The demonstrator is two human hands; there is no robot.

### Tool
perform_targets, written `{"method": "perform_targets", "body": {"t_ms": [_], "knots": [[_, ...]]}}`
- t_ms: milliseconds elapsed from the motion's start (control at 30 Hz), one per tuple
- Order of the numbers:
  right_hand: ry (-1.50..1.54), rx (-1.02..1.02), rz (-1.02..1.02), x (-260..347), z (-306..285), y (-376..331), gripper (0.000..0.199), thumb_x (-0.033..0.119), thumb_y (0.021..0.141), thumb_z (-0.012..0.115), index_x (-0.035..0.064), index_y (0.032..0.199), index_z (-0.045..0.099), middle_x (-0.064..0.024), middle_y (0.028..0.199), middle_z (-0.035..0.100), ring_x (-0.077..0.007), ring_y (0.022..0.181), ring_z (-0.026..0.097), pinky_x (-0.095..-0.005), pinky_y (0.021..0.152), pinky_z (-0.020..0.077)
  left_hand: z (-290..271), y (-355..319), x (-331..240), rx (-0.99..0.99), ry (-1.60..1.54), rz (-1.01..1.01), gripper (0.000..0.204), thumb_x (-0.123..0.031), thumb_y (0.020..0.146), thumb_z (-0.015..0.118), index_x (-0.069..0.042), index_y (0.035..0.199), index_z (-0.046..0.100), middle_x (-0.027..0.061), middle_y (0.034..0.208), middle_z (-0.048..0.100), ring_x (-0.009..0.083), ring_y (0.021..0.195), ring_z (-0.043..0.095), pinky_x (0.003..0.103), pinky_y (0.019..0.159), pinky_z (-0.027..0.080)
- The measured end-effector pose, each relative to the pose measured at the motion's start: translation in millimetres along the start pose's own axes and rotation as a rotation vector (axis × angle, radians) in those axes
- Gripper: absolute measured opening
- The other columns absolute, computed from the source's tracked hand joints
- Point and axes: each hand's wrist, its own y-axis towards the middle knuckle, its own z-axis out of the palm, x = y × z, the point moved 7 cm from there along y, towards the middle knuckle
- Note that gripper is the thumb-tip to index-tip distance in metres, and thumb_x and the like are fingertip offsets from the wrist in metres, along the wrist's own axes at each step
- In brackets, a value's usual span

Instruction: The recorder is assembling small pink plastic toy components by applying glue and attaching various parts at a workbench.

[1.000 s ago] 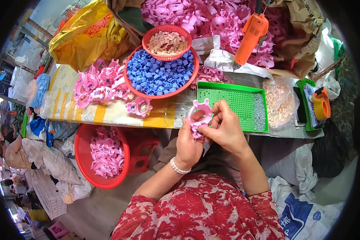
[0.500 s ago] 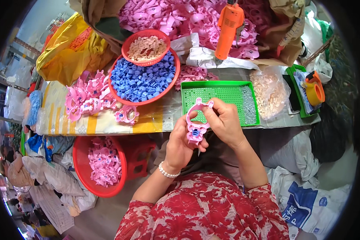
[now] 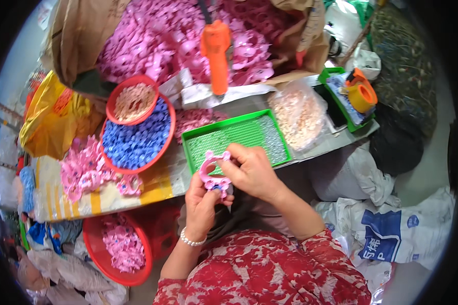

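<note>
Worktop (image 3: 160, 188): runs across the scene in front of the person, yellow-striped on its left part, grey toward the right.
Paper sack (image 3: 84, 30): brown, gaping at the back of the worktop, full of heaped pink parts (image 3: 158, 35).
Red tub (image 3: 94, 244): below the worktop's front edge at left, with more pink pieces inside.
Yellow bag (image 3: 46, 117): at the far left, behind a loose pink pile (image 3: 84, 173).
Green tray (image 3: 229, 136): just beyond the hands, small grey bits gathered at its right end.
Large red basket (image 3: 172, 122): left of the tray, filled with blue parts (image 3: 135, 142).
Clear bag (image 3: 300, 114): just right of the tray, holding pale pieces.
Small red basket (image 3: 118, 90): over the back of the large one, also with pale pieces.
Orange tool (image 3: 217, 56): upright, in front of the pink heap.
Right hand (image 3: 249, 170): thumb and forefinger bent close together on the ring's upper right side.
Left hand (image 3: 203, 208): fingers curled closed around the ring's lower part.
Pink ring (image 3: 204, 173): between both hands, over the tray's near edge in view, a blue spot low on it.
</note>
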Motion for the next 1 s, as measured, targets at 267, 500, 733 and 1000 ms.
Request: {"method": "perform_targets", "body": {"t_ms": [267,500,733,1000], "knots": [[0.106,0.046,0.088,-2,-9,-7,0.031,0.03,0.079,0.071,0.0032,0.075,0.057,-0.0077,0.053,0.056,-0.0173,0.044,0.055,-0.0298,0.043,0.0414,9,7,4,-0.005,-0.04,-0.012,0.037,0.004,0.082,0.038,0.002,0.118,0.046,0.0118,0.085,0.061,0.0165,0.061,0.063,0.026,0.054,0.054],[0.084,0.017,0.225,-35,-39,-24,0.018,0.018,0.085,0.064,0.0006,0.087,0.059,-0.0034,0.065,0.057,-0.0067,0.061,0.052,-0.0247,0.057,0.0443,10,9,5,-0.036,-0.042,-0.05,0.032,0.003,0.078,0.041,0.0,0.108,0.051,0.017,0.083,0.064,0.018,0.054,0.061,0.024,0.045,0.049],[-0.051,-0.321,0.22,-81,-114,-35,0.014,0.012,0.089,0.057,-0.0006,0.082,0.059,0.0012,0.066,0.056,-0.0039,0.063,0.048,-0.0215,0.057,0.0405,8,8,6,-0.009,-0.023,-0.035,0.033,0.003,0.076,0.041,-0.001,0.107,0.051,0.0189,0.084,0.064,0.0182,0.052,0.06,0.024,0.043,0.048],[-0.762,-0.4,0.073,-118,-165,-19,0.01,0.01,0.079,0.058,0.0046,0.086,0.063,-0.0153,0.076,0.06,-0.0303,0.071,0.059,-0.0374,0.063,0.0461,0,3,8,-0.012,-0.022,-0.043,0.036,0.005,0.078,0.039,0.0,0.111,0.052,0.0136,0.086,0.064,0.0143,0.053,0.059,0.022,0.044,0.048]]}}
